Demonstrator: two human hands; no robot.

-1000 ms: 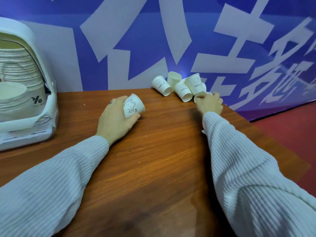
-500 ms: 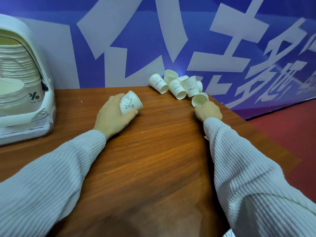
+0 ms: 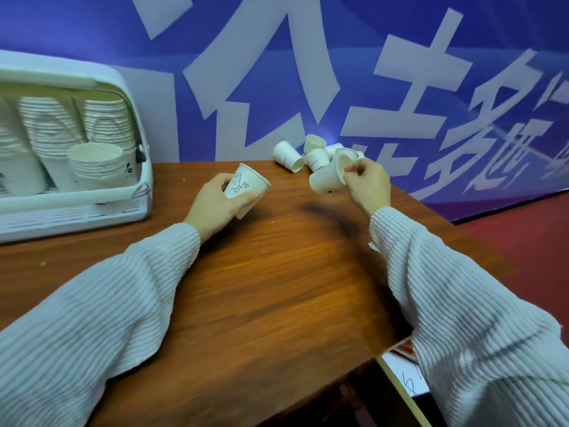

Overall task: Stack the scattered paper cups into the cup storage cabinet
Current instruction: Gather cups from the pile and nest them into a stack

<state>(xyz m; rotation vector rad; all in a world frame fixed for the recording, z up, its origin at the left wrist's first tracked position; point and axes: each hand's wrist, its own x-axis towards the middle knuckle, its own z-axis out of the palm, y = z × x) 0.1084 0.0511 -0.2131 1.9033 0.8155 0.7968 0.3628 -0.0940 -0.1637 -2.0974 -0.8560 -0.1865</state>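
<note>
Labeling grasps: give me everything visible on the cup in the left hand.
The cup is small, white and looks like paper, with a black line drawing of a rabbit-like figure and a few letters on its side. It is tilted, rolled rim pointing up and to the right, base hidden in the palm. The left hand grips it, fingers curled round the lower wall, above the table. Nothing else touches it.

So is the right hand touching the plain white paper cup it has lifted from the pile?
Touching. The head view shows the right hand pinching the white paper cup at its rim.
</note>
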